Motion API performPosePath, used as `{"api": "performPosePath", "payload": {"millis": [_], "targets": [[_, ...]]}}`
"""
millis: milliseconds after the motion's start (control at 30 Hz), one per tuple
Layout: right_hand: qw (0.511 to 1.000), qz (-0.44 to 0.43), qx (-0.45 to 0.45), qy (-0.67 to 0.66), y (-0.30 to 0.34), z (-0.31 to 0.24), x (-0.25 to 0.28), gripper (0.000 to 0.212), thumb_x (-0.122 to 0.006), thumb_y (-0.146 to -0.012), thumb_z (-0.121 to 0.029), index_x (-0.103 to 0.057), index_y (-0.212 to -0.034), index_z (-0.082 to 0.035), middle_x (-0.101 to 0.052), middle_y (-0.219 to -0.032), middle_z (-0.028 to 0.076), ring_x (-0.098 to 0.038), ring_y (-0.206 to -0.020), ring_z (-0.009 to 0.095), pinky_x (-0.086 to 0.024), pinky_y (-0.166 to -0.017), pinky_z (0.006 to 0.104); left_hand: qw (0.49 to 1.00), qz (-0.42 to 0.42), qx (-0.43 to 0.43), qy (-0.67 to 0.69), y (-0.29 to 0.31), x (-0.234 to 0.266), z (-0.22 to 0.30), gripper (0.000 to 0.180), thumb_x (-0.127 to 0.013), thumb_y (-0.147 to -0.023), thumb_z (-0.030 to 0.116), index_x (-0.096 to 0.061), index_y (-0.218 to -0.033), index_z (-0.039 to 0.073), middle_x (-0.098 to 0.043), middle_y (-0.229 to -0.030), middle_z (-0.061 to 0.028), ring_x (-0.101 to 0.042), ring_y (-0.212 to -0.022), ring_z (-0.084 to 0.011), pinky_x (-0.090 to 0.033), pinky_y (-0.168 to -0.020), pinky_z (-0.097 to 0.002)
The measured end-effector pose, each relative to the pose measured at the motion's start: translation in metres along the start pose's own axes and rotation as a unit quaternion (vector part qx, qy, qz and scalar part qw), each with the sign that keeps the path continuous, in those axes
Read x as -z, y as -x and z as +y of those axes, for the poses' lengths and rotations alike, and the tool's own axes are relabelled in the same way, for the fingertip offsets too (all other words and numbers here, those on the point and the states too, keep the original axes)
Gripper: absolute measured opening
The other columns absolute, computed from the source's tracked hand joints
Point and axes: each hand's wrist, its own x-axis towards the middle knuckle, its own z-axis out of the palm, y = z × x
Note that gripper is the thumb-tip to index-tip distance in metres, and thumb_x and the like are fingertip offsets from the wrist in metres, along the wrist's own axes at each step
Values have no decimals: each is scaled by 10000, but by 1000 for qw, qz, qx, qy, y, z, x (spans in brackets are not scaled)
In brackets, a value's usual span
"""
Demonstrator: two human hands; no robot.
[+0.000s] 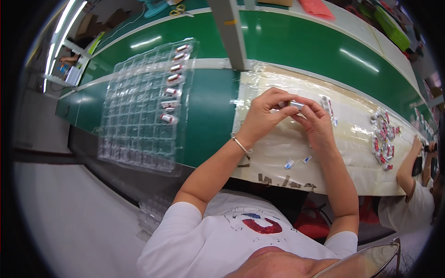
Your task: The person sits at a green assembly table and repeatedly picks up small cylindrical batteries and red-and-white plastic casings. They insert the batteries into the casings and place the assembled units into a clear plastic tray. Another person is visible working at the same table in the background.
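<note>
Above the covered work surface, my left hand (265, 113) and my right hand (318, 121) meet, fingers closed on a small silver cylindrical part (296, 105). The fingertips hide much of it, so its exact kind is unclear. Just beyond my right hand lie more small silver parts (326, 103). Nearer my body are small blue-and-white pieces (289, 163) on the sheet. To the left, a clear plastic compartment tray (134, 111) carries several red-and-silver cylinders (170, 91) along its right-hand column.
A metal post (230, 37) rises beyond my hands. At right, a pile of red-and-silver parts (384, 139) lies near another person's arm (408, 167). Yellow-handled scissors (181, 11) and a red sheet (316, 8) sit on the far side.
</note>
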Motion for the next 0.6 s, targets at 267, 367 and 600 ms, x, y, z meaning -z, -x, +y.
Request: {"api": "performPosePath", "payload": {"millis": [267,367,600], "targets": [[987,-157,-20,36,10,-7,-2,422,-714,-897,-160,-573,-1258,6,-655,-1114,91,-654,-1051,182,-568,-938,353,990,-33,-50,-127,42,17,39,271,-778,-847,151,-756,-1112,99,-718,-1079,-40,-672,-889,-123,-543,-747,-244],[984,-171,-20,46,14,-6,-5,421,-711,-901,-155,-575,-1266,4,-659,-1112,88,-651,-1050,173,-561,-939,346,981,-28,-79,-177,50,17,42,262,-780,-841,142,-755,-1097,95,-721,-1084,-51,-688,-893,-148,-551,-760,-257],[953,-215,44,208,18,-8,-9,415,-709,-910,-150,-600,-1284,-6,-667,-1150,90,-642,-1010,151,-510,-943,306,939,-28,-107,-327,90,62,59,242,-773,-837,111,-747,-1076,83,-733,-1076,-87,-696,-954,-219,-553,-829,-323]]}}
